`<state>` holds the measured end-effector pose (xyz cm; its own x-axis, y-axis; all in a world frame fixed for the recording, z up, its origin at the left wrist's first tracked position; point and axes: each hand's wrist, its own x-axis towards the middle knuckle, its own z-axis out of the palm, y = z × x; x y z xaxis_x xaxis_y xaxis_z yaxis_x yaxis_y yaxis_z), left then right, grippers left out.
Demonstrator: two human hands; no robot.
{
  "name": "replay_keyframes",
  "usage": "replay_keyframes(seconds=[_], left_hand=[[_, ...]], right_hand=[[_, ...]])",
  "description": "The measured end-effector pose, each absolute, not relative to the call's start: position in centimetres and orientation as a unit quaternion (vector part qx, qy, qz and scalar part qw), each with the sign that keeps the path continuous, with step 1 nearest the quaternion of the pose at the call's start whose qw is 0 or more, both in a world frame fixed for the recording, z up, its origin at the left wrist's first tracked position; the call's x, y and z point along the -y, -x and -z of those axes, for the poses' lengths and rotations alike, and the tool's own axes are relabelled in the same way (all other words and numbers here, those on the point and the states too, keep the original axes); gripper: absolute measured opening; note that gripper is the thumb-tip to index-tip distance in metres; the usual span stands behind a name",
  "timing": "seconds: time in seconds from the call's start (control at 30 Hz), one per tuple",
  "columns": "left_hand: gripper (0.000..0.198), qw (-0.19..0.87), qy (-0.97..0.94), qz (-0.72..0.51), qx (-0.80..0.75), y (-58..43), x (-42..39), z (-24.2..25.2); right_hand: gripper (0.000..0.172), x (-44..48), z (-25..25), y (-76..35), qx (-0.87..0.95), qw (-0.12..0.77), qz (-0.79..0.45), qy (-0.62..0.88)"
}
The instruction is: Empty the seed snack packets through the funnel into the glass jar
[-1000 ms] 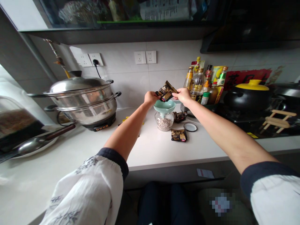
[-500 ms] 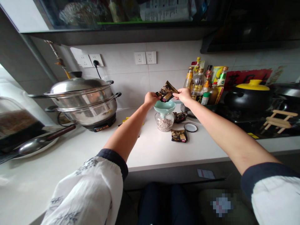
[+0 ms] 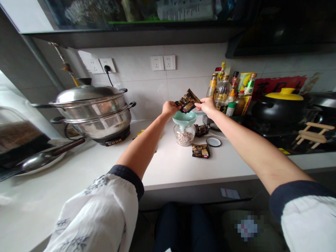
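Note:
A small black and gold packet [image 3: 188, 100] is held tilted between both hands, just above a pale green funnel [image 3: 185, 119]. My left hand [image 3: 170, 107] is closed on the packet's lower left corner, and my right hand [image 3: 206, 105] pinches its right side. The funnel sits in the mouth of a clear glass jar [image 3: 184, 136], which is partly filled with pale, speckled flakes or grains. In front of the jar, to the right, lies a similar packet [image 3: 201, 151]. Another dark packet [image 3: 202, 130] rests behind it, beside the jar. A round lid [image 3: 213, 141] lies to their right.
On the left stands a steel steamer pot [image 3: 94, 108] on an electric base, with a ladle [image 3: 36, 162] nearer me. Bottles [image 3: 223, 89] crowd the back right. A black pot with a yellow lid [image 3: 285, 94] and a small wooden stool-like stand [image 3: 313, 134] are farther right on the stove.
The packet has shifted very slightly up and tilts a little differently. Both hands keep their hold on it; the jar and funnel stay in place.

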<state>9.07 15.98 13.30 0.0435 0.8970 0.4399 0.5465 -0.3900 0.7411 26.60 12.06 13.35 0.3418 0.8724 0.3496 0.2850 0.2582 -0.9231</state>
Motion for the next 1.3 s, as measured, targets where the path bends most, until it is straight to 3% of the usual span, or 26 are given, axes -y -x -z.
replay_keyframes(seconds=[1.3], left_hand=[[0.02,0.165,-0.715,-0.447,-0.512,-9.1,-15.12,-13.59]], right_hand=[[0.015,-12.2,-13.14,-26.54,0.533,0.584,-0.246,0.56]])
